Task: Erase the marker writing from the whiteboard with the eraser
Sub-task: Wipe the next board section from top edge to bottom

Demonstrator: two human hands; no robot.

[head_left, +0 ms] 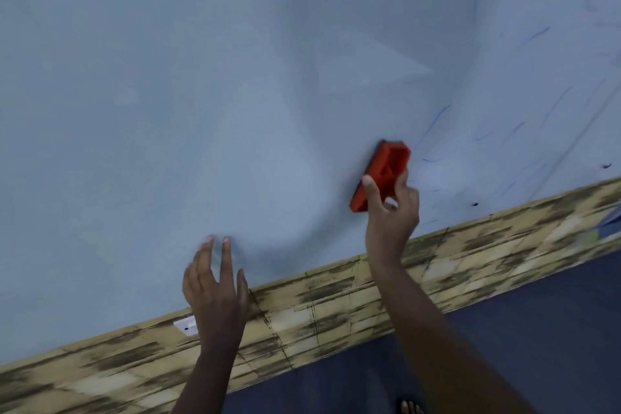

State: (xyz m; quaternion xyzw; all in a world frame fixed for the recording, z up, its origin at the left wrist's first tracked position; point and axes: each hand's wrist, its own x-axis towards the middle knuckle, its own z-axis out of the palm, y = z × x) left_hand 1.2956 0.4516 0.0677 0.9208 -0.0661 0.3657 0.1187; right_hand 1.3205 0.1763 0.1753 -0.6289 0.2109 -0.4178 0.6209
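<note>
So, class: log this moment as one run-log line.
right hand grips red eraser on whiteboard | left hand fingertips touch board | blue marker strokes remain at right

Two bare arms reach up and forward. The left hand [215, 282] is spread open, its straight fingertips [227, 240] pressed flat ahead. The right hand [391, 208] is raised higher, thumb and fingers curled in a grip on an eraser [379, 171].

The red plastic eraser [379, 175] lies flat on the pale whiteboard [201, 94] near its lower edge, left of the blue marker strokes [497, 131]; a small white bracket [184, 325] sits under that edge, further left.
</note>
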